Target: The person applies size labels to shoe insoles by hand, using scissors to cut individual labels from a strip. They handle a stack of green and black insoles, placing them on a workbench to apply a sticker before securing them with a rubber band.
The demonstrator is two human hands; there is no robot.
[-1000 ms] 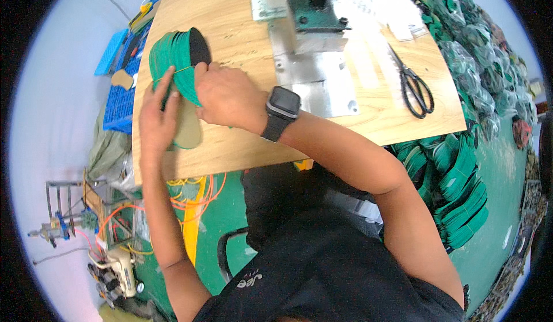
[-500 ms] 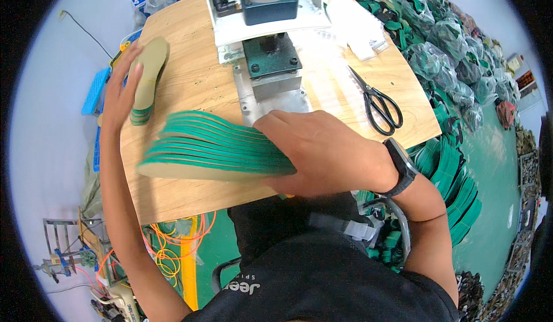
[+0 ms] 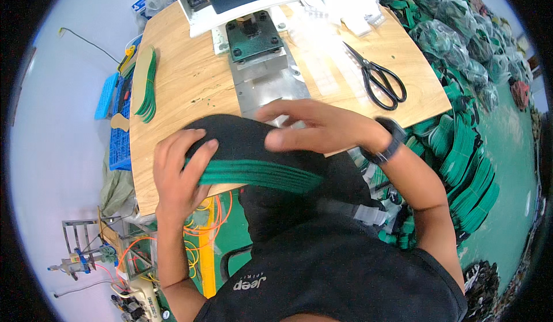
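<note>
Head view first, and it is the only view I have. I see a stack of insoles (image 3: 253, 169), black on top with green edges, held low over the near edge of the wooden tabletop (image 3: 190, 86). The left hand (image 3: 181, 175) grips the left end of the stack, fingers curled over the top and thumb tucked under, so it is pinching the stack. The right hand (image 3: 314, 129) lies flat on top of the stack, fingers stretched out and close together, pressing down on the black side.

Behind the stack stands a metal press (image 3: 253, 37) with a shiny plate at its foot. Black scissors (image 3: 380, 80) lie to the right of the press, well apart from both hands. A smaller pile of insoles (image 3: 145, 83) rests at the far left edge of the tabletop. Bags and heaps of green pieces (image 3: 466, 166) fill the floor on the right. Orange cables (image 3: 207, 224) hang under the tabletop.

I think the stack could slide apart. Its layers are thin and loose, and only one end is pinched, so the right end may fan out and some pieces may drop to the floor. The stack also hangs partly past the tabletop's edge, so a weak grip would let it tip. Fingers close to the press plate could get hurt if the press came down.
</note>
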